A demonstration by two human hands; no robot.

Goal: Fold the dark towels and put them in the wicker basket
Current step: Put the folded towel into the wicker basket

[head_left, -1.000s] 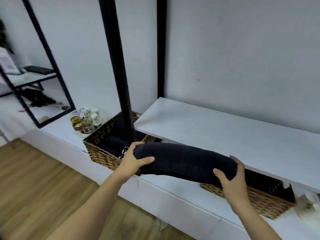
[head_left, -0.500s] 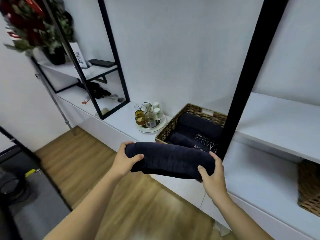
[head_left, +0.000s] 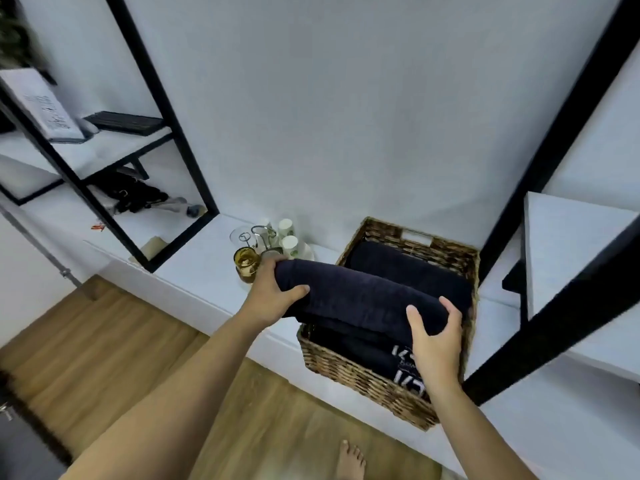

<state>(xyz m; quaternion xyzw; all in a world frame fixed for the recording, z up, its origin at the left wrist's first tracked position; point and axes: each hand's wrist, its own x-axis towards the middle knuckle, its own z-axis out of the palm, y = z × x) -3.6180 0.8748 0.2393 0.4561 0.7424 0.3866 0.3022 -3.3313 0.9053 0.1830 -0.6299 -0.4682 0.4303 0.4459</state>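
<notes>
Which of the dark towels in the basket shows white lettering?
The front towel, nearest the person, low in the wicker basket beside the right hand. The rear towel and the rolled towel both hands hold look plain.

White ledge (head_left: 207, 271) — wicker basket (head_left: 363, 379), tray (head_left: 308, 252)

Glass jars, white cups on round tray (head_left: 309, 251); black shelf frame (head_left: 162, 109); wood floor (head_left: 104, 341); bare foot (head_left: 350, 462).
</notes>
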